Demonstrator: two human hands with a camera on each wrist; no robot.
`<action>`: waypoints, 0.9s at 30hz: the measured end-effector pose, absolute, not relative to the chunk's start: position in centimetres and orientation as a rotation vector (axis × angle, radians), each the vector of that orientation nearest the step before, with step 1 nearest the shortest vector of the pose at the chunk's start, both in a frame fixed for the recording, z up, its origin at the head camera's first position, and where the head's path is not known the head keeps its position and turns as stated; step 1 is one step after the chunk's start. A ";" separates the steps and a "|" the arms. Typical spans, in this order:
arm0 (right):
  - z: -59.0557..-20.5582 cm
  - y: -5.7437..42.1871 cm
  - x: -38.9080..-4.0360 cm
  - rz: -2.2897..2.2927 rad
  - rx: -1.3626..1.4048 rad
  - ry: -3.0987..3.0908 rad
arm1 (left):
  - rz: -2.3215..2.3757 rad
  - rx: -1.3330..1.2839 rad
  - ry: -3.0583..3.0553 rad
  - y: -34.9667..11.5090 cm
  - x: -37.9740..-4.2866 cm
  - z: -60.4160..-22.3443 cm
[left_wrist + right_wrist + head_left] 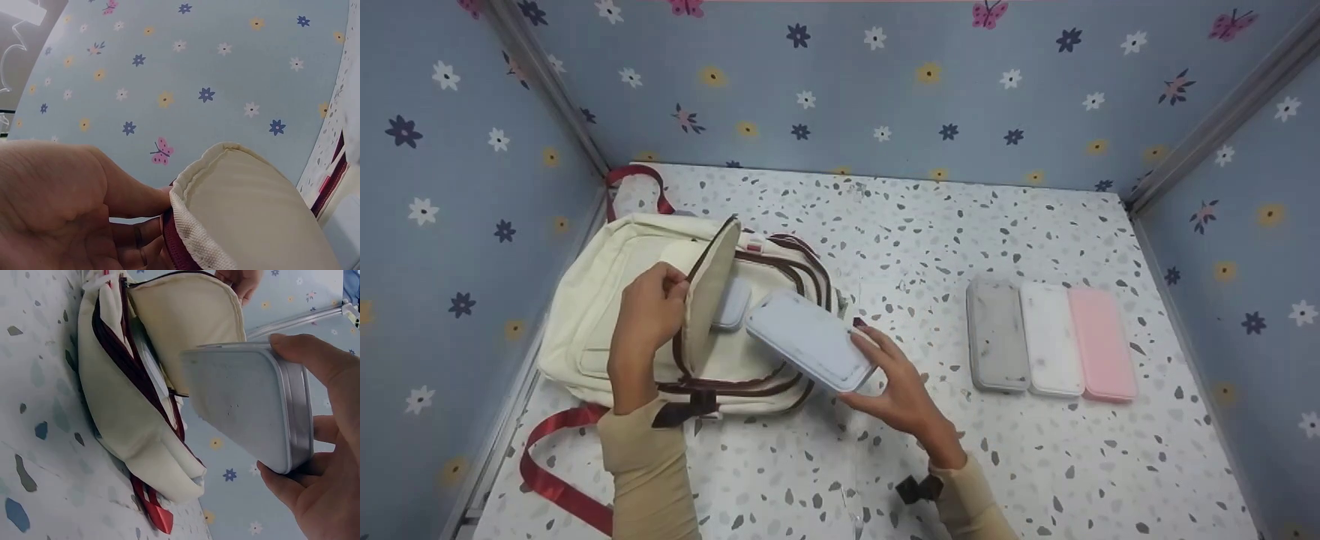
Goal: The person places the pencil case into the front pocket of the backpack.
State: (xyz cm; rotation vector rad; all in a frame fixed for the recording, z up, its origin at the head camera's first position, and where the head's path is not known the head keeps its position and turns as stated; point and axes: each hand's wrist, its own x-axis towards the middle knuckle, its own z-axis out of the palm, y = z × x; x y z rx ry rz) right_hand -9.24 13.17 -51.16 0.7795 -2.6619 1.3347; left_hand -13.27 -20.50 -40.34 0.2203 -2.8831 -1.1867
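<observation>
A cream backpack (607,300) with dark red zips lies on the table at the left, its front flap (711,300) raised. My left hand (652,319) pinches the flap's edge between thumb and fingers, as the left wrist view shows up close. In my right hand (896,382) is a pale blue-white rectangular case (810,337), gripped at one end by thumb and fingers. The case's far end hangs over the opening of the bag, tilted. Inside the pocket, partly hidden by the flap, lies another pale blue case (731,304).
To the right, a grey case (997,334), a white case (1051,337) and a pink case (1102,343) lie side by side on the speckled table (900,232). A red strap (555,480) trails from the bag. Flowered panels (855,97) enclose the back and sides.
</observation>
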 end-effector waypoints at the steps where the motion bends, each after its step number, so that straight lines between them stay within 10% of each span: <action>1: -51.3 12.9 -9.2 1.330 0.804 -2.673 | -1.186 0.216 -2.881 -20.5 -13.3 -40.3; 27: -52.8 8.1 -10.4 1.315 1.033 -2.944 | -1.197 0.207 -2.879 -20.4 -13.1 -40.6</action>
